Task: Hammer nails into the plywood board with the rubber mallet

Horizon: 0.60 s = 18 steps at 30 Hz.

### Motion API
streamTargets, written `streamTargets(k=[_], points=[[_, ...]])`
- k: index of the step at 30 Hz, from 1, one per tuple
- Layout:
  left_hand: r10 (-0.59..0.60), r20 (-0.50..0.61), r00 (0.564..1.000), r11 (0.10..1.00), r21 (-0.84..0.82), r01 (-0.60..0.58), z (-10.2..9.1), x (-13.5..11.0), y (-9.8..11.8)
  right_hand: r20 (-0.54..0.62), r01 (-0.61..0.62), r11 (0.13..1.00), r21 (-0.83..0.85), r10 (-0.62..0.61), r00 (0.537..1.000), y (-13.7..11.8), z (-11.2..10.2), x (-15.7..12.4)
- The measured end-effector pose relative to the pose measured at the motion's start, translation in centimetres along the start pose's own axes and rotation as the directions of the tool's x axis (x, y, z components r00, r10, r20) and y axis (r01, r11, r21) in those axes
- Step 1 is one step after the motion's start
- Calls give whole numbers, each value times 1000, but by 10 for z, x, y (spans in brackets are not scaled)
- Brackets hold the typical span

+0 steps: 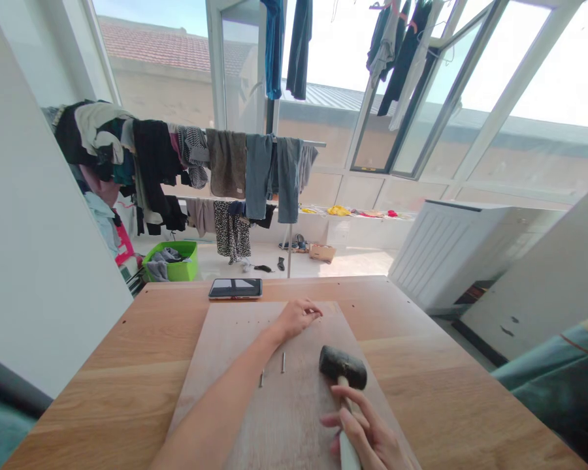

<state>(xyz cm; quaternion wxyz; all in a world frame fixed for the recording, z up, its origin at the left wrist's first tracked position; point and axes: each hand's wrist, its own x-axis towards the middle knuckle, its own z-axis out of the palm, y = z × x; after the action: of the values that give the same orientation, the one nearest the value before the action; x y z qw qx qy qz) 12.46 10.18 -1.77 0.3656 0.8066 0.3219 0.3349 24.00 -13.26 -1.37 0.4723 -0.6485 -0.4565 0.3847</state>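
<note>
A flat wooden board (279,424) lies on the table. My left hand (296,318) reaches across it to the far right part, fingers closed in a pinch near the board's surface; whatever is between the fingertips is hidden or too small to name. My right hand (365,434) is wrapped round the pale handle of a rubber mallet (343,367), whose black head is over the board's right side. Two metal screws or nails, one nail-like piece (283,362) and a second one (261,378), lie near my left forearm. Several small dark dots run along the board's far part.
A phone (236,288) rests on the wooden table (108,378) beyond the board. Past the table are a loaded drying rack (290,248), a green basket (186,268) with clothes and a white appliance (436,254). White panels flank both sides.
</note>
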Motion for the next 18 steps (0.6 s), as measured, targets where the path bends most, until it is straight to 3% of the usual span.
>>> streamTargets(k=[3, 7, 10, 13, 18], points=[[5, 5, 1000, 1000, 1, -5, -1, 0, 0, -39, -17, 988, 155, 23, 999, 2, 0, 7], [20, 1, 1000, 1000, 18, -20, 0, -2, 1, -14, -92, 970, 224, 98, 995, 3, -10, 30], [40, 3, 999, 999, 30, -40, 0, -3, 1, 41, -78, 986, 149, 73, 997, -6, -24, 58], [49, 11, 999, 998, 38, -50, 1, -4, 1, 15, -2, 1000, -20, 2, 1000, -19, -33, 91], [43, 33, 999, 998, 37, -45, 2, -3, 1, 1, 31, 998, -55, -31, 1000, -30, -30, 132]])
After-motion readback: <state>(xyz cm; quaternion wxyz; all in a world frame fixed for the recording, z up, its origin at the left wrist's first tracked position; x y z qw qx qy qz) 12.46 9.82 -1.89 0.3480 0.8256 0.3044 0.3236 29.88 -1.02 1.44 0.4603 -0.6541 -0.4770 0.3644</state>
